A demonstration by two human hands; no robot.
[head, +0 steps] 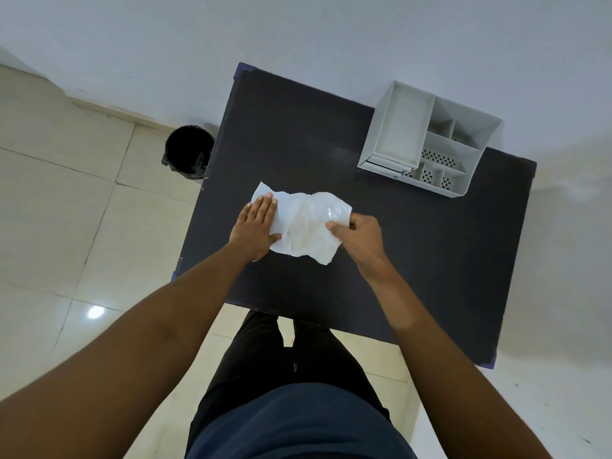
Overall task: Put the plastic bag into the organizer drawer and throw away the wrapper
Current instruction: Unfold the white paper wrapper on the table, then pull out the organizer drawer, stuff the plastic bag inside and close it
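Pressing flat on the white wrapper (265, 207), the left hand (256, 226) lies open-palmed, fingers released, while the right hand (359, 238) has its fingers pinched on the clear, crinkly plastic bag (314, 226) at the middle of the dark matte table (298, 134). A slow, level pull should slide it out untorn. The grey compartmented organizer (427, 140) waits at the far right; a black bin (188, 150) stands on the floor.

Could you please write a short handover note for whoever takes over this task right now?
Left hand: flat, pressing the white wrapper onto the dark table.
Right hand: pinching the crinkled clear plastic bag at its right edge.
White organizer: far right corner of the table; drawer looks shut.
Black bin: on the floor, left.
Nothing stowed or binned yet; both steps remain.
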